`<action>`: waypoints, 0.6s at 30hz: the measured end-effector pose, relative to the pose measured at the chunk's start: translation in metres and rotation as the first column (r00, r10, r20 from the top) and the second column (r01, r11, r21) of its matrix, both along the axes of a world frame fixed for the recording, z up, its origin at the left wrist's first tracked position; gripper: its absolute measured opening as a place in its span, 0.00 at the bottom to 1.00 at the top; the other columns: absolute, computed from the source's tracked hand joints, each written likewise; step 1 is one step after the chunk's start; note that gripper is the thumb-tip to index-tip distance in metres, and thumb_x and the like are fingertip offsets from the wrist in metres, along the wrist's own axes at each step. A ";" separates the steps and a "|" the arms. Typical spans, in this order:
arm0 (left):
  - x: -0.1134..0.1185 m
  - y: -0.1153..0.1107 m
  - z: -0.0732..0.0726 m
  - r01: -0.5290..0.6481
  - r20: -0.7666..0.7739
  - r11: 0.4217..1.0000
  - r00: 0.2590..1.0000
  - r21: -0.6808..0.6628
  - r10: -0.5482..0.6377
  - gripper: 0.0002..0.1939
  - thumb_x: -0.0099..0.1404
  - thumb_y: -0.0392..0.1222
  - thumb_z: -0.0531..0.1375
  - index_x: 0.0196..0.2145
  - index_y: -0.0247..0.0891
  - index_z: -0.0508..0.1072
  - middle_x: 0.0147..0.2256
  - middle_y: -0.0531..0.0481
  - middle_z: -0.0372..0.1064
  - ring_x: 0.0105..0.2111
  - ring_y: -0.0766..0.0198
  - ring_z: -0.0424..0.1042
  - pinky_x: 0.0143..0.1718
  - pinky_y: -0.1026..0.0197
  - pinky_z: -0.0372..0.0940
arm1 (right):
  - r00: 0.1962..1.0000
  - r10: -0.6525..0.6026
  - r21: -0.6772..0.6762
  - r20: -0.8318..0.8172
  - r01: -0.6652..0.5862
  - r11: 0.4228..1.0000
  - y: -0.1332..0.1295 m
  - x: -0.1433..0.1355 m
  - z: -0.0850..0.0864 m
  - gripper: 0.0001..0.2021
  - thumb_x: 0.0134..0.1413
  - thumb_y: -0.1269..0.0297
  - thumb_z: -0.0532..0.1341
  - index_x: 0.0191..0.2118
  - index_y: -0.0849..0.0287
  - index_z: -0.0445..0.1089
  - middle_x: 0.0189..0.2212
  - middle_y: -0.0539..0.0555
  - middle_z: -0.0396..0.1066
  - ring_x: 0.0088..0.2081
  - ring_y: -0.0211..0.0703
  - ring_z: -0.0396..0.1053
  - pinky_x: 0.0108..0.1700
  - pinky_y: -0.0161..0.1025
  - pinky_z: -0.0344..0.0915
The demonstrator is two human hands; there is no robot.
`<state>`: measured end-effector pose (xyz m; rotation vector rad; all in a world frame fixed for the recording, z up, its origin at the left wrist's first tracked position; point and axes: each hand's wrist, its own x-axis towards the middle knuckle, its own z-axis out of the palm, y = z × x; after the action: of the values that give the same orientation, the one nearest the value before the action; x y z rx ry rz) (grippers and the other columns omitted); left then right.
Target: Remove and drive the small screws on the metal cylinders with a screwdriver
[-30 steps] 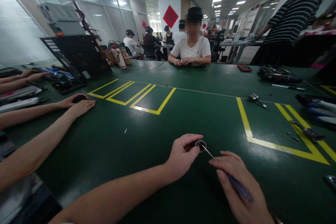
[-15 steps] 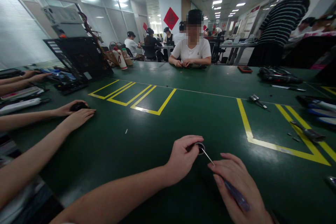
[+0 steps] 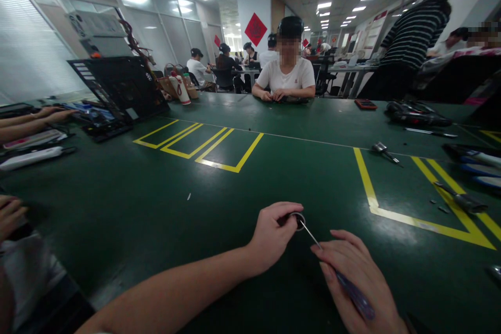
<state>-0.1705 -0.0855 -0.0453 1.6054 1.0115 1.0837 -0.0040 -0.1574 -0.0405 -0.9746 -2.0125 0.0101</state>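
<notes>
Two hands, one little round part between them. Left hand [image 3: 272, 237] has its grip pinched on the dark round part [image 3: 300, 217], thumb and fingers round the side, with the pale-rimmed opening angled toward the other hand. I'd guess it's held that way so the hole stays reachable and the part doesn't twist. It's above the near side of the green bench [image 3: 219, 209], roughly in front of the wearer.

Right hand [image 3: 364, 274] has its grip closed on a screwdriver [image 3: 355, 295], fingertips well forward by the thin shaft and the purplish handle lying along the palm. Probably for fine control. The shaft reaches the opening, but can't tell what the tip touches inside.

Off to the right, one metal piece [image 3: 382, 152] and another one [image 3: 465, 201] lie by the yellow tape [image 3: 367, 180], maybe parked there to be within reach.

Brands? No readable ones, sorry. The red diamond sign [image 3: 255, 30] on the pillar has a character I can't make out, and the co-worker's white shirt [image 3: 287, 75] has a tiny red mark, too small to read.
</notes>
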 end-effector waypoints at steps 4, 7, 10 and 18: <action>0.000 0.001 -0.001 0.000 -0.008 1.000 1.000 0.019 0.000 0.14 0.59 0.32 0.54 0.39 0.37 0.77 0.41 0.46 0.74 0.39 0.62 0.73 0.41 0.61 0.69 | 1.000 -0.002 -0.002 -0.005 0.002 1.000 0.001 -0.001 -0.001 0.16 0.52 0.73 0.57 0.48 0.54 0.66 0.34 0.53 0.77 0.35 0.45 0.75 0.47 0.49 0.68; -0.001 0.001 -0.003 0.009 -0.017 1.000 1.000 0.026 -0.008 0.14 0.59 0.32 0.55 0.40 0.37 0.77 0.41 0.46 0.73 0.40 0.62 0.73 0.42 0.62 0.69 | 1.000 -0.006 0.000 0.002 0.006 1.000 0.002 -0.001 -0.003 0.16 0.53 0.74 0.56 0.48 0.54 0.66 0.35 0.54 0.77 0.35 0.44 0.75 0.47 0.49 0.68; -0.001 0.001 -0.005 0.016 -0.016 0.999 1.000 0.028 -0.016 0.13 0.60 0.33 0.55 0.40 0.37 0.76 0.41 0.46 0.73 0.39 0.63 0.72 0.40 0.62 0.69 | 1.000 -0.001 0.002 -0.001 0.001 1.000 0.002 -0.001 -0.004 0.16 0.53 0.74 0.56 0.47 0.55 0.66 0.35 0.54 0.77 0.36 0.44 0.75 0.47 0.49 0.68; -0.001 0.003 -0.007 0.009 -0.007 1.000 1.000 -0.001 -0.009 0.12 0.59 0.33 0.56 0.38 0.37 0.77 0.40 0.45 0.73 0.37 0.62 0.73 0.38 0.60 0.70 | 1.000 -0.012 0.024 -0.027 0.012 1.000 0.003 -0.003 -0.002 0.15 0.52 0.74 0.56 0.46 0.54 0.67 0.34 0.53 0.77 0.35 0.45 0.76 0.45 0.48 0.70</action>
<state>-0.1710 -0.0829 -0.0520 1.6123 1.0080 1.0716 -0.0069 -0.1541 -0.0425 -0.9660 -1.9774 -0.0077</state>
